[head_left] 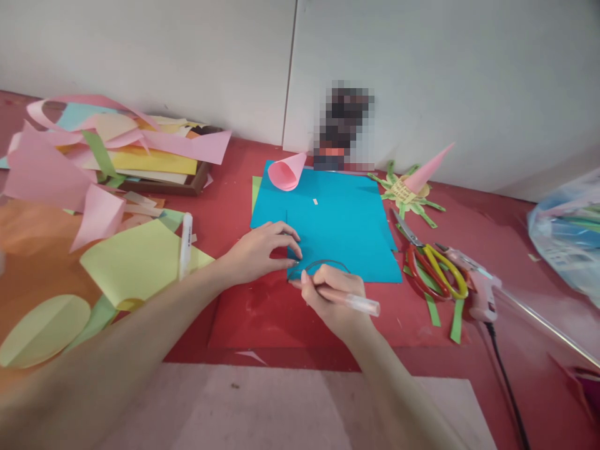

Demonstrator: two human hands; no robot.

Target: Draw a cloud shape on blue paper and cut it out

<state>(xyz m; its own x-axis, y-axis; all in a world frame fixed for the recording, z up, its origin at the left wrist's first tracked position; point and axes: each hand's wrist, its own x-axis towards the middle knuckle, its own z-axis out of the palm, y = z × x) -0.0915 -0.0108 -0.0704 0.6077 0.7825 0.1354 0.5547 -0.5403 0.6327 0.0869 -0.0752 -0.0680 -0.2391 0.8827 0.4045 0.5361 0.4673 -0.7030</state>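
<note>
1. Your right hand (340, 300) is closed around a slim pen (364, 304), its pinkish barrel between thumb and fingers and its clear, smooth end sticking out to the right.
2. Your left hand (260, 251) is partly open, fingers curved and loosely parted, with the fingertips at the left part of the sheet's near edge; it grasps nothing that you can see.
3. The blue paper (340, 215) lies flat just beyond your pen grip. It is matte, evenly coloured and straight-edged, with a thin dark curved line (328, 261) arching beside your right fingers.
4. Beyond your left hand, a pink paper cone (288, 174) lies on the sheet's far part, its round mouth open.
5. Right of your pen grip are scissors (435, 270) with red and yellow loop handles and metal blades, then a pale pink glue gun (482, 290) with a black cord.
6. Farther out, beyond the scissors, a petalled green paper piece (404, 192) bears a pointed pink cone.
7. Left of your left hand lie a white marker (186, 244) and creased yellow-green paper (134, 259).
</note>
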